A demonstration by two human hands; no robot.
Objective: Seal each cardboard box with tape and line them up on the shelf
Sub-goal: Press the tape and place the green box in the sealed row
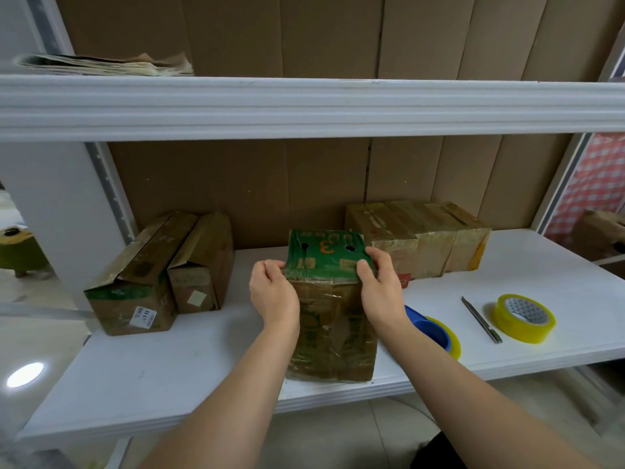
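Item one: white shelf board point(209, 360), glossy, running left to right, with a second white shelf point(304, 106) above it and brown cardboard sheets point(270, 184) lining the back. Item two: the box I am working on point(333, 319), standing at the near edge of the lower shelf, centre; its top is green with an orange "3" and two punched holes, its near face brown under shiny clear tape. My left hand point(273, 292) grips the box's upper left corner, fingers curled over the top edge; my right hand point(382, 289) grips the upper right corner the same way, thumb on the near face. Item three: two brown boxes point(162, 275) at the far left, lying side by side and touching, one with its top flap raised. Item four: a row of taped boxes point(419, 242) at the far right against the back, just behind my box. Item five: a blue tape dispenser with a yellowish roll point(436, 330), just right of my right wrist. Item six: a slim utility knife point(482, 319) lying between the dispenser and a loose roll of clear yellow tape point(524, 318). Item seven: a stack of flattened cardboard and paper point(105, 64) on the upper shelf, left. Room: pale floor tiles below, a red-and-white checked cloth point(595, 184) beyond the right upright.
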